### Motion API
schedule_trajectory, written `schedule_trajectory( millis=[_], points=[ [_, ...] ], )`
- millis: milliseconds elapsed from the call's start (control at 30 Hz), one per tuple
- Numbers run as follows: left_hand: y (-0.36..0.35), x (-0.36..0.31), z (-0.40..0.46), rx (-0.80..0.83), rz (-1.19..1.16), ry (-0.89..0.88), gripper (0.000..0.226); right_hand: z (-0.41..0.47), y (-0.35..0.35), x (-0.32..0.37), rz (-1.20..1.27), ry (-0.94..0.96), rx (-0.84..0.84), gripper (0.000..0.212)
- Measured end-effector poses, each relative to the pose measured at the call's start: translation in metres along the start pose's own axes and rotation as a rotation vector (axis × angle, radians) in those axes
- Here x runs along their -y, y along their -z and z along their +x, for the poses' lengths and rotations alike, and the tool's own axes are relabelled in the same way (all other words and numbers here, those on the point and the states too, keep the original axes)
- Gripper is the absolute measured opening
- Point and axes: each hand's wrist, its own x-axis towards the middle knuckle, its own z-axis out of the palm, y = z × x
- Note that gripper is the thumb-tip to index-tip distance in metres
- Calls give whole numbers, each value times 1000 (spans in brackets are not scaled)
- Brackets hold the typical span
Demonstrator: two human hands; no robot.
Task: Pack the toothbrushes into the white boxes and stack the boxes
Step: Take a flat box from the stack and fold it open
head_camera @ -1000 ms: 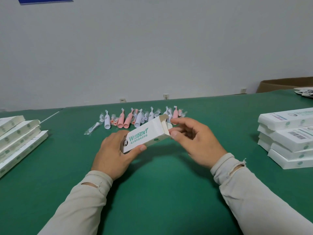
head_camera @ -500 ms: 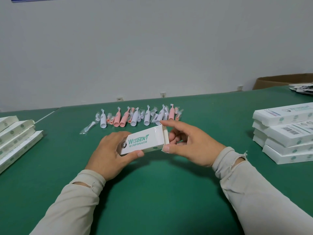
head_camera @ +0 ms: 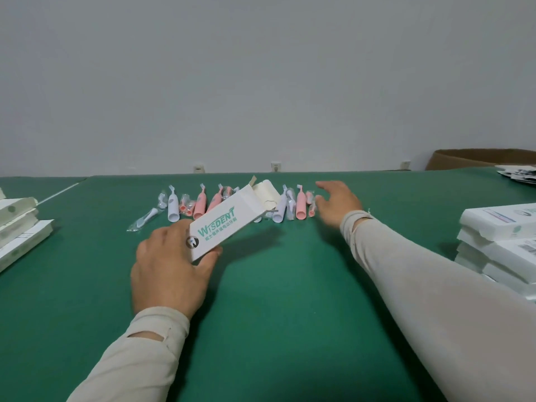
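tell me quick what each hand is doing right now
Left hand: grips the white cardboard toothbrush box, its end flap open.
Right hand: open, holding nothing, fingers spread by the pink plastic toothbrush handle.

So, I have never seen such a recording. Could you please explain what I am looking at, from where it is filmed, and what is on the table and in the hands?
There is no machine here. A camera on a person's head looks down at their two hands. The left hand holds an open white box. The right hand, fingers spread and empty, reaches toward a row of pink and white toothbrushes on the green table. Flat unfolded boxes lie at the left; a stack of white boxes stands at the right.
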Motion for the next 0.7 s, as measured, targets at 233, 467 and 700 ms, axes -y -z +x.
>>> schedule_trajectory(
  millis=[233,467,700],
  points=[
    [-5,-3,-1,-33,-13,51,46,48,-23,23,-327,66,232,50],
    [-8,-1,0,-26,-31,39,50,59,-37,29,-494,29,292,36],
    [-10,1,3,-4,-37,33,47,41,-35,11,-404,-141,185,22]
  ],
)
